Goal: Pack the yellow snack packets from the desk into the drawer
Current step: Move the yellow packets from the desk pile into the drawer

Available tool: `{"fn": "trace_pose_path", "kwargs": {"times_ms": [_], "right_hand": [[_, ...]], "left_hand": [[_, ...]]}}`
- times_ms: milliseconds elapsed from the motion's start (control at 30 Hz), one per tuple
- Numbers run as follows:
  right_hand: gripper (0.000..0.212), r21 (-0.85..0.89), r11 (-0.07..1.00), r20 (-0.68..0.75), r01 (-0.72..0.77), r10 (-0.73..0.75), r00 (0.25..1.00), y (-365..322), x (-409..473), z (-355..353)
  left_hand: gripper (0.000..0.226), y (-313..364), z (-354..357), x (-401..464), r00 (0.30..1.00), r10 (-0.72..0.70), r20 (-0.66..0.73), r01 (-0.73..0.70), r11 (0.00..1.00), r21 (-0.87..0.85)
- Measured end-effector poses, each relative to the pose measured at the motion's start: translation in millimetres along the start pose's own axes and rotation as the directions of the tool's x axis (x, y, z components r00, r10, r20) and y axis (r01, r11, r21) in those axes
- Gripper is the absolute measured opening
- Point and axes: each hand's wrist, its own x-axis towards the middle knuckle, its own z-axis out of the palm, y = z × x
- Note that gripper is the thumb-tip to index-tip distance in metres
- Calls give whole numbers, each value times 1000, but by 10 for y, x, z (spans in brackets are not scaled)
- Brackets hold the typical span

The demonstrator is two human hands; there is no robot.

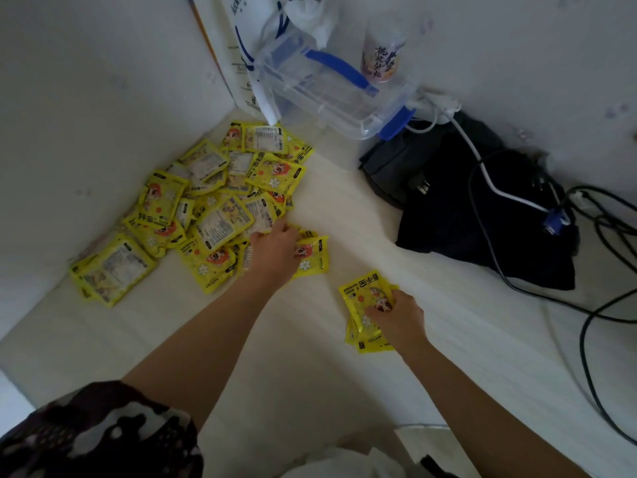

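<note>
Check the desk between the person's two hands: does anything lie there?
Nothing: in the head view only bare white desk separates the left hand and right hand.

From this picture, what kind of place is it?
Probably a desk in a home or dorm room, set in a corner of white walls. Cables lie over a dark cloth, a clear storage box stands behind, and yellow packets are piled on the desk.

White desk (310, 357), yellow packets (206, 208), clear box (331, 98), black cloth (482, 215), cables (593, 305)
</note>
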Motion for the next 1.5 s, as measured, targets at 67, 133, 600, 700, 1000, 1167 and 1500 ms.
{"fn": "trace_pose_path", "kwargs": {"times_ms": [67, 133, 600, 700, 1000, 1167, 1500], "right_hand": [[23, 21, 1000, 7, 2, -2, 1000, 4, -12, -34], [21, 55, 998, 11, 14, -15, 1000, -6, -30, -81], [30, 169, 967, 38, 188, -197, 980, 125, -277, -350], [32, 176, 959, 54, 223, -236, 970, 193, -390, -359], [30, 183, 962, 78, 204, -221, 972, 673, -920, -293], [29, 239, 956, 45, 173, -189, 981, 1132, -1362, -211], [15, 362, 929, -84, 75, -48, 995, 2237, -2510, -122]], "left_hand": [[33, 18, -30, -60, 1000, -6, -7, 6, 999, -39], [34, 24, -56, -140, 1000, -14, -25, 11, 993, -118], [37, -14, 143, -1166, 850, -522, 65, 421, 601, -680], [32, 35, 180, -1456, 809, -563, 168, 468, 445, -763], [16, 307, 279, -2243, 805, -516, 292, 473, 262, -841], [14, 407, 424, -2693, 851, -435, 294, 435, 272, -858], [16, 770, 829, -3771, 914, -309, 263, 368, 356, -859]]}}
